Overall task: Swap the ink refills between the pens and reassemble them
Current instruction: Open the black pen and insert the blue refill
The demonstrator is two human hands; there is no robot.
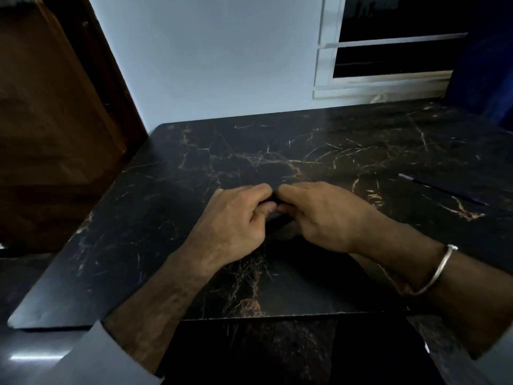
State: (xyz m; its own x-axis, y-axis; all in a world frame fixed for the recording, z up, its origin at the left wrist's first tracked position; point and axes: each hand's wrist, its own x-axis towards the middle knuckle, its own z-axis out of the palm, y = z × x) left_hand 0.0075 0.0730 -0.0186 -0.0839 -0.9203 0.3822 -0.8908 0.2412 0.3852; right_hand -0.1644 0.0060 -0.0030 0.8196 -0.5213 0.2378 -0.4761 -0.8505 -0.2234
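Both my left hand (236, 218) and right hand (322, 215) are closed on the dark pen (277, 222) over the marble table (166, 190), the other pen (441, 188) lying well right, so I'd twist gently, keeping the halves in line.

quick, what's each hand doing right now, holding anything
Left hand: closed on one end of a dark pen.
Right hand: closed on the same pen's other end.
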